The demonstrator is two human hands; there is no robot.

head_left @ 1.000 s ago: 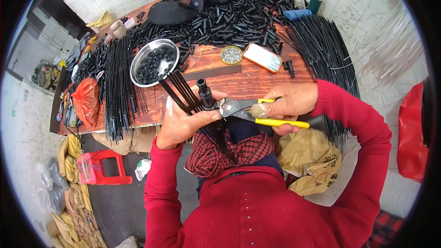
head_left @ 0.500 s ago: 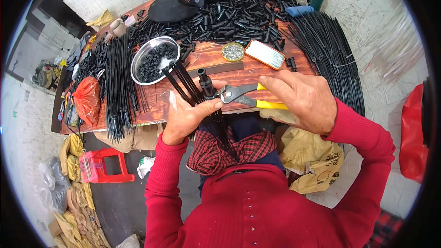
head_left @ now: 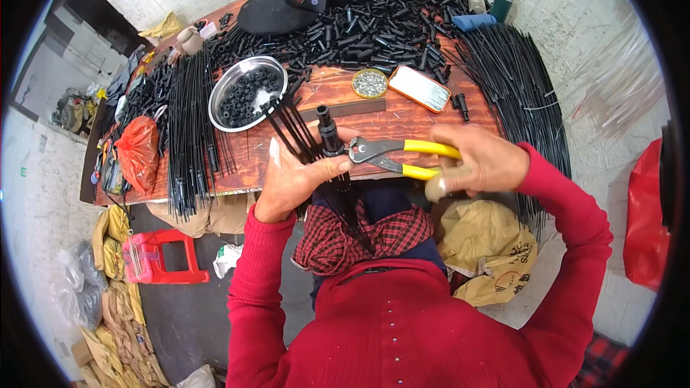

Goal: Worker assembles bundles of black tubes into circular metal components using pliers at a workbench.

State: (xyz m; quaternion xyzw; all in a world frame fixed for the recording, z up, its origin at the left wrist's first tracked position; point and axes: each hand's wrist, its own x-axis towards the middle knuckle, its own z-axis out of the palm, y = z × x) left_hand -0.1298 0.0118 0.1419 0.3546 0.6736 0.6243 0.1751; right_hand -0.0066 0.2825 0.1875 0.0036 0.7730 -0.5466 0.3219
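Note:
My left hand (head_left: 291,183) is closed around a bundle of thin black rods (head_left: 296,129) and an upright black tubular fitting (head_left: 328,129), its thumb lying across the front. The rods slant down toward my lap. My right hand (head_left: 485,162) grips the ends of the yellow handles of a pair of pliers (head_left: 384,156), with the handles somewhat apart. The grey jaws rest beside the fitting, close to my left thumb tip. What lies between the jaws is too small to make out.
On the wooden table (head_left: 334,90) lie a steel bowl of black rings (head_left: 248,63), a round tin of small metal pieces (head_left: 369,84), a white orange-rimmed tray (head_left: 419,89) and a heap of black fittings (head_left: 388,32). Long black rods (head_left: 514,75) lie right; a red bag (head_left: 138,154) sits left.
My right hand has shifted toward the ends of the plier handles, uncovering more of the yellow grips. The jaws stay at the fitting, and my left hand keeps its hold.

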